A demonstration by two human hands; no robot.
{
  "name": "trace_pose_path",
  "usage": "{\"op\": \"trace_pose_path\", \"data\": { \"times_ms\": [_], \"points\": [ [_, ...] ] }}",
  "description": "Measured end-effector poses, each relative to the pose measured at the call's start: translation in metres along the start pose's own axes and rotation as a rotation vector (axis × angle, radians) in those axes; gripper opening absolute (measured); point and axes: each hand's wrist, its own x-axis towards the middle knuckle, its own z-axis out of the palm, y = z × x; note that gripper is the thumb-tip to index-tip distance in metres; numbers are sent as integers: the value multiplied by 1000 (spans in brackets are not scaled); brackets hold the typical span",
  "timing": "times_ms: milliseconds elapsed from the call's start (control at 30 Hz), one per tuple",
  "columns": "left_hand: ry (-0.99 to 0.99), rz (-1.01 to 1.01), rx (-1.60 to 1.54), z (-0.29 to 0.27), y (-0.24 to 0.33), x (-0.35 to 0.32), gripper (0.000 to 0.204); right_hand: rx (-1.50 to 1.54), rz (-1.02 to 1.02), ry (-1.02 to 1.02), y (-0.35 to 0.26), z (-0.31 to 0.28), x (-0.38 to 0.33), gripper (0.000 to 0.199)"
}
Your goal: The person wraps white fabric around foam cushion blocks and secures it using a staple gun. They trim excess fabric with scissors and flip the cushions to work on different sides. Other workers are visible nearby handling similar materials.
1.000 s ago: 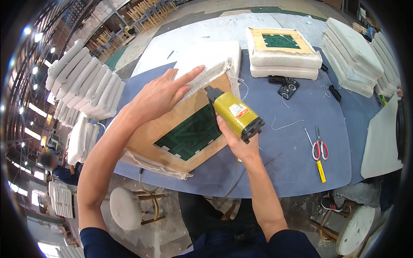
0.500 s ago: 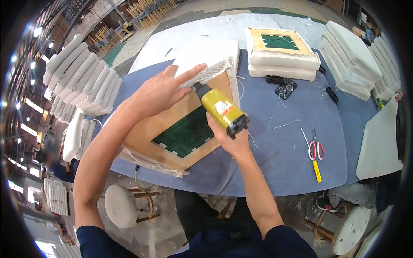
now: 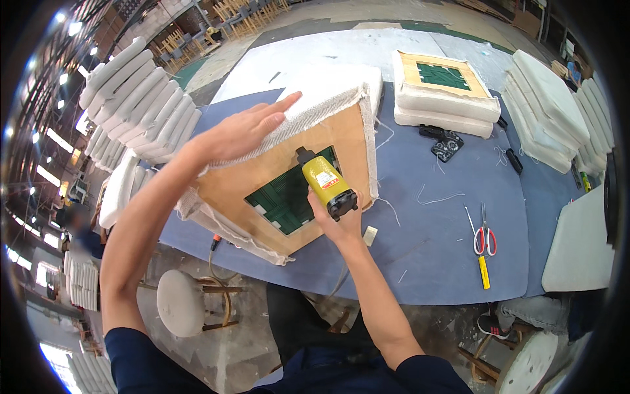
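A seat cushion lies wood side up before me, its plywood base (image 3: 226, 184) framing a window of dark green webbing (image 3: 282, 203). White woven fabric (image 3: 321, 118) is folded over the far edge of the base. My left hand (image 3: 246, 133) rests along that fold, fingers stretched out and holding nothing. My right hand (image 3: 338, 220) grips a yellow staple gun (image 3: 323, 177). Its dark nose hangs over the base near the webbing; whether it touches cannot be told. At the near left edge the fabric (image 3: 230, 233) hangs loose.
Red-handled scissors (image 3: 484, 240) and a yellow-handled tool (image 3: 483, 272) lie right. Behind are stacked cushions (image 3: 446, 108) and a phone-like dark object (image 3: 447, 146). More cushion stacks stand left (image 3: 141, 108) and right (image 3: 545, 108). A stool (image 3: 180, 303) stands below the table (image 3: 426, 262).
The staple gun has moved back from the far fabric edge toward the webbing. My left hand has flattened along the fold, its fingers closer together. The view has shifted slightly.
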Motion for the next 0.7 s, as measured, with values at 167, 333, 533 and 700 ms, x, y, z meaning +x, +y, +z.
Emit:
{"op": "trace_pose_path", "data": {
  "times_ms": [167,333,533,700],
  "points": [
    [16,-114,198,4,31,-10,57,-147,9,48,-5,-6,6,52],
    [110,-6,250,12,23,-15,64,59,-121,95,-77,-16,8,24],
    [134,46,269,12,16,-14,72,-71,-246,175,-66,-6,25,23],
    [195,124,279,20,13,-13,79,-77,-170,136,-57,4,16,35]
  ]
}}
